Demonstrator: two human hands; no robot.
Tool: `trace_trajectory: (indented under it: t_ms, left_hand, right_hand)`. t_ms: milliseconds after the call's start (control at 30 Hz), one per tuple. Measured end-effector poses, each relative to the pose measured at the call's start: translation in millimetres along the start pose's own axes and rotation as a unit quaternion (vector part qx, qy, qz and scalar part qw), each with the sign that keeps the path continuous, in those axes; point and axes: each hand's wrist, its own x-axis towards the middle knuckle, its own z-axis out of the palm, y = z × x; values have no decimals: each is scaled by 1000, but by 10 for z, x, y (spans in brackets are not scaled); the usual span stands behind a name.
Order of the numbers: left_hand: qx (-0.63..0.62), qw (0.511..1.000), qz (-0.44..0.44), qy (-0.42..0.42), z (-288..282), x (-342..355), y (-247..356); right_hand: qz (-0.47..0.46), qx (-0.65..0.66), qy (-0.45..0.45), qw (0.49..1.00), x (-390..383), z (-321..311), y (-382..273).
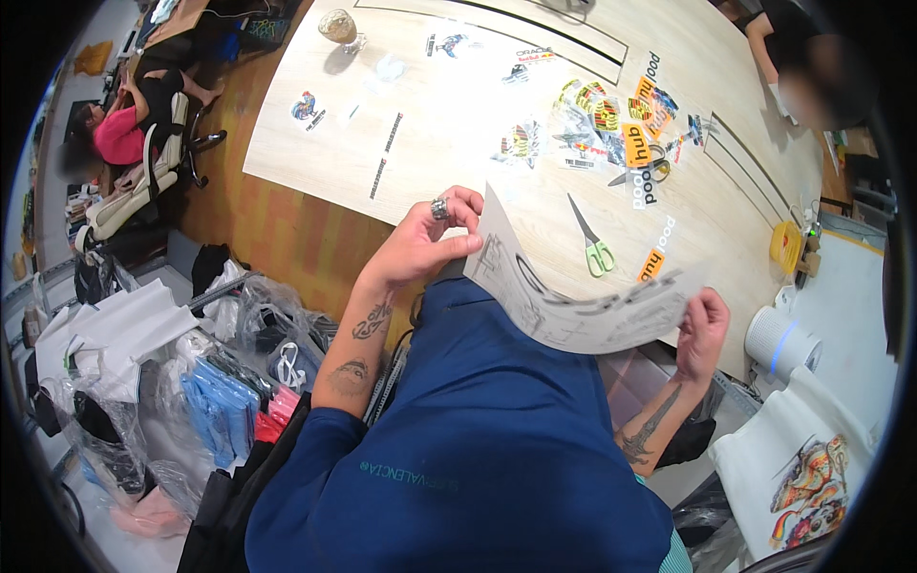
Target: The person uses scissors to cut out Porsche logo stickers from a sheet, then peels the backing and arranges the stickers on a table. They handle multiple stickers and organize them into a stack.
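Observation:
I hold a curved white sheet with grey drawings [564, 306] in front of my body, at the table's near edge. My left hand [442, 229], with a silver ring, pinches its upper left corner between thumb and fingers. My right hand [699, 329] grips the sheet's right end, with some fingers partly hidden. Green-handled scissors [597, 250] lie on the pale wooden table [306, 162] beyond the sheet. Several cut printed transfers [602, 115] are heaped farther back, over another pair of scissors [638, 178]. An orange-and-white transfer [655, 256] lies right of the green scissors.
A seated person in pink [115, 134] is at left; another person [817, 67] is at upper right. A glass [339, 33] stands on the table. Bagged garments [210, 401] are piled at lower left. A white cylindrical device [778, 339] and printed white fabric [802, 487] are at right.

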Motion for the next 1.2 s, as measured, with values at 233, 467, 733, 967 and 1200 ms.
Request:
trace_trajectory:
  t_ms: [233, 467, 733, 967, 1200]
  left_hand:
    - [-191, 973, 97, -85, -220, -189, 19]
    - [-195, 980, 35, -14, -556, -48, -166]
    - [-174, 985, -5, -19, -1010, -56, -59]
    - [-179, 979, 18, -95, -1053, 265, -109]
    - [-196, 975, -7, -104, -1032, 199, -54]
  right_hand:
    - [-114, 129, 13, 985, -176, 347, -140]
    - [12, 6, -29, 999, 184, 639, -48]
    - [-17, 44, 138, 989, -50, 991, -155]
    - [3, 1, 30, 1000, 76, 710, 115]
    - [-22, -4, 32, 999, -11, 784, -39]
